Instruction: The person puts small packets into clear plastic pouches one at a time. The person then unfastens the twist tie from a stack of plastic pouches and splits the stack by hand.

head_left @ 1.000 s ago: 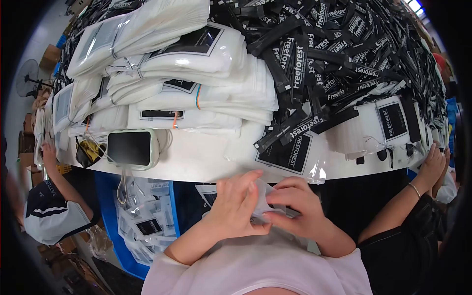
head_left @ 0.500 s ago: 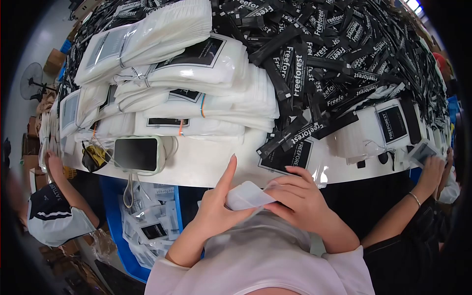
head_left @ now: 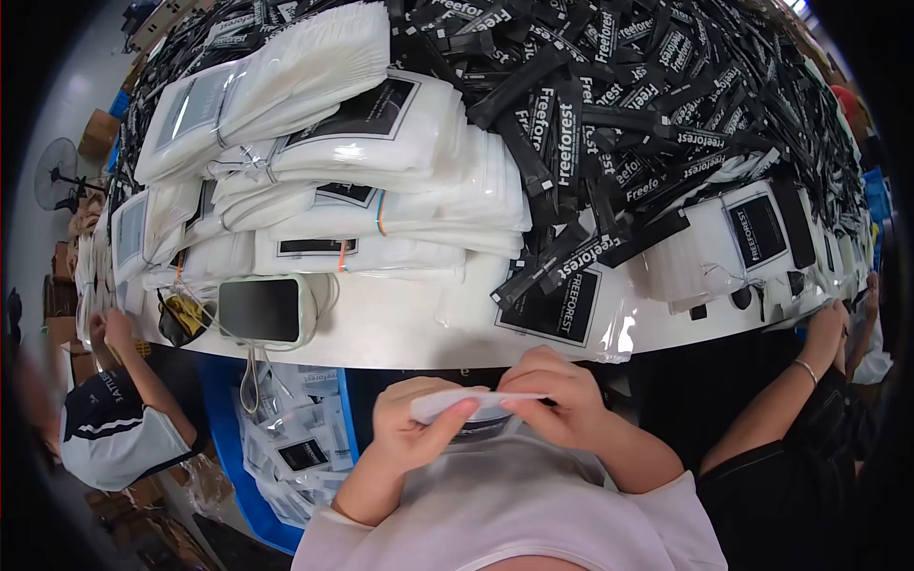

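Close to my body, below the table edge, both hands hold a small white plastic pouch (head_left: 446,402). My left hand (head_left: 411,430) is closed on its left end, with the thumb on the near side. At the other end my right hand (head_left: 560,395) pinches the top edge between thumb and fingers. A dark patch shows on the pouch's lower face; whatever may be inside is hidden. Ahead on the table lies a clear packet with a black FREEFOREST label (head_left: 557,306).
Bundled white pouches (head_left: 419,143) are stacked at left, beside a phone (head_left: 259,309) in a pale case. Black Freeforest sachets (head_left: 566,143) heap up behind. A blue bin (head_left: 221,447) of packed pouches stands below left. People work at both sides, one sleeve (head_left: 119,428) at left.
My left fingers have closed round the pouch, which is now tilted so its top edge shows. Both hands have drawn lower toward my body. The right-hand neighbour's hand has shifted down.
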Action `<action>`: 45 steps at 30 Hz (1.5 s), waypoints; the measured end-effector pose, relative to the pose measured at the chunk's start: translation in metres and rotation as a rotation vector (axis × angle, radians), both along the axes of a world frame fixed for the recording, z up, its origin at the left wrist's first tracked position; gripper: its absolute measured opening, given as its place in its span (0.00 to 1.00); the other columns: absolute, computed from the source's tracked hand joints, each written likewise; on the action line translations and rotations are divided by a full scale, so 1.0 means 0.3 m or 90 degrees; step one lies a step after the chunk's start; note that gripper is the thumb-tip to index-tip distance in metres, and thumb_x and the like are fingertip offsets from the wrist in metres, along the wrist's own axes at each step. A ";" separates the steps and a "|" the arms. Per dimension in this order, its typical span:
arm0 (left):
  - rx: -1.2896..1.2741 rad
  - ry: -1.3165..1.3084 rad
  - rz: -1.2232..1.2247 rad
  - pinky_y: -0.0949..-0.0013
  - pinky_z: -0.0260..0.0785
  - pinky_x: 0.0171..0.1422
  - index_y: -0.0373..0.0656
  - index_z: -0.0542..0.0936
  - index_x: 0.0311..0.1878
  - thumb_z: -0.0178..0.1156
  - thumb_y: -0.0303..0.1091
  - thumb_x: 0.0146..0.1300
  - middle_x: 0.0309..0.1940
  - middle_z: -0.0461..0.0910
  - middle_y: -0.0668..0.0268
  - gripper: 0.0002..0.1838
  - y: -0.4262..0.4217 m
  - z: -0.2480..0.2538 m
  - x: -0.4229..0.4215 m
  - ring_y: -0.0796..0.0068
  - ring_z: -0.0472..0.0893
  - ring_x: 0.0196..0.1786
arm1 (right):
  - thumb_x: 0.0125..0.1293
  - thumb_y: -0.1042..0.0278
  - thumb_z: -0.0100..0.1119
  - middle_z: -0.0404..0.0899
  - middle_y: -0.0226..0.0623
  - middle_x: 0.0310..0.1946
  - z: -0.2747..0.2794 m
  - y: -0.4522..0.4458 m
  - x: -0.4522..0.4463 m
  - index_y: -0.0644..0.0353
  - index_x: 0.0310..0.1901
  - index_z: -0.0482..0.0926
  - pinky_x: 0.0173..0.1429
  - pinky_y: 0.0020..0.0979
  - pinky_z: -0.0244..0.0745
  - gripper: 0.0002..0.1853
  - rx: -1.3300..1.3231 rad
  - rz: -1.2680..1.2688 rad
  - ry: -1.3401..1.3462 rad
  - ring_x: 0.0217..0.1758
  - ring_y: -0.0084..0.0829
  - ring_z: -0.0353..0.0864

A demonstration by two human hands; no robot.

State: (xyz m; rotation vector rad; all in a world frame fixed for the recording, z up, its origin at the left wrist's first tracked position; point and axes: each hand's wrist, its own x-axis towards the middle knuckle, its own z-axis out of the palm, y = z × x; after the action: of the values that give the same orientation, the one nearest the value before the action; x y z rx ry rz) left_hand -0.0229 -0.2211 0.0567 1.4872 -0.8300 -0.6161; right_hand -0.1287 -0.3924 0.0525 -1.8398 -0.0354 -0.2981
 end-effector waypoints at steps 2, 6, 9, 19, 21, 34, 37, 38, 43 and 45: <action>-0.040 -0.070 -0.041 0.73 0.67 0.33 0.32 0.80 0.38 0.60 0.23 0.51 0.31 0.82 0.58 0.10 0.040 0.012 0.044 0.71 0.78 0.28 | 0.54 0.69 0.60 0.78 0.31 0.37 -0.001 0.003 0.023 0.57 0.35 0.79 0.41 0.32 0.67 0.06 -0.095 0.050 -0.054 0.38 0.33 0.76; 0.156 -0.002 -0.088 0.67 0.68 0.44 0.33 0.81 0.40 0.65 0.28 0.48 0.36 0.81 0.54 0.14 0.394 0.089 0.152 0.62 0.80 0.38 | 0.50 0.68 0.60 0.77 0.30 0.40 -0.016 -0.083 0.078 0.56 0.38 0.78 0.46 0.30 0.64 0.11 -0.251 0.026 -0.133 0.42 0.32 0.74; 0.620 -0.177 0.088 0.66 0.68 0.50 0.35 0.79 0.46 0.68 0.31 0.46 0.41 0.80 0.54 0.21 0.527 0.096 0.134 0.59 0.80 0.42 | 0.44 0.72 0.55 0.74 0.29 0.39 -0.044 -0.161 0.152 0.62 0.37 0.77 0.44 0.29 0.64 0.14 -0.656 -0.058 -0.057 0.42 0.29 0.69; 0.098 -0.415 -0.119 0.62 0.64 0.59 0.41 0.77 0.48 0.62 0.30 0.52 0.47 0.77 0.60 0.18 -0.162 -0.076 -0.018 0.61 0.73 0.54 | 0.49 0.71 0.56 0.75 0.29 0.31 0.031 -0.242 0.083 0.62 0.40 0.78 0.33 0.30 0.74 0.14 -0.571 -0.073 -0.291 0.30 0.27 0.76; 0.086 -0.506 -0.113 0.63 0.63 0.61 0.41 0.77 0.48 0.61 0.32 0.53 0.51 0.75 0.61 0.18 -0.257 -0.099 -0.008 0.63 0.71 0.57 | 0.47 0.72 0.58 0.74 0.29 0.30 0.044 -0.298 0.063 0.59 0.41 0.77 0.31 0.29 0.74 0.16 -0.618 -0.124 -0.114 0.29 0.28 0.76; 0.053 -0.646 -0.020 0.70 0.68 0.38 0.42 0.78 0.41 0.64 0.32 0.49 0.43 0.79 0.65 0.14 -0.236 -0.112 0.000 0.72 0.78 0.45 | 0.43 0.68 0.63 0.71 0.31 0.26 0.050 -0.489 0.191 0.55 0.39 0.72 0.31 0.27 0.72 0.18 -0.832 -0.013 0.000 0.30 0.30 0.77; 0.067 -0.676 -0.029 0.72 0.67 0.32 0.41 0.78 0.40 0.64 0.30 0.48 0.40 0.79 0.67 0.14 -0.222 -0.071 -0.032 0.74 0.77 0.38 | 0.45 0.74 0.63 0.73 0.30 0.32 0.014 -0.501 0.175 0.55 0.39 0.72 0.29 0.25 0.71 0.17 -0.663 -0.129 -0.151 0.30 0.29 0.75; 0.075 -0.689 -0.044 0.73 0.66 0.30 0.41 0.78 0.40 0.64 0.30 0.48 0.38 0.79 0.67 0.14 -0.222 -0.067 -0.042 0.75 0.76 0.35 | 0.45 0.76 0.62 0.73 0.29 0.34 0.007 -0.503 0.169 0.54 0.39 0.72 0.28 0.24 0.71 0.17 -0.609 -0.176 -0.208 0.31 0.28 0.75; 0.071 -0.652 -0.130 0.75 0.65 0.25 0.38 0.77 0.47 0.64 0.28 0.42 0.34 0.72 0.67 0.23 -0.197 -0.043 -0.081 0.75 0.73 0.31 | 0.65 0.69 0.49 0.75 0.40 0.33 0.051 -0.447 0.098 0.63 0.35 0.68 0.31 0.29 0.73 0.06 -0.267 -0.506 -0.374 0.30 0.33 0.78; 0.055 -0.586 -0.115 0.74 0.65 0.25 0.37 0.76 0.48 0.63 0.27 0.42 0.33 0.71 0.66 0.24 -0.193 -0.043 -0.082 0.74 0.73 0.29 | 0.69 0.60 0.44 0.75 0.44 0.35 0.056 -0.406 0.013 0.63 0.33 0.65 0.35 0.29 0.74 0.13 -0.112 -0.542 -0.411 0.28 0.32 0.77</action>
State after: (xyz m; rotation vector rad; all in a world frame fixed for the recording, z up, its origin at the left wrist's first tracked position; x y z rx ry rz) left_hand -0.0475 -0.2791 0.0439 1.7923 -1.6661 -0.0533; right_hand -0.1248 -0.5143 0.0694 -1.7692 0.2896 -1.5112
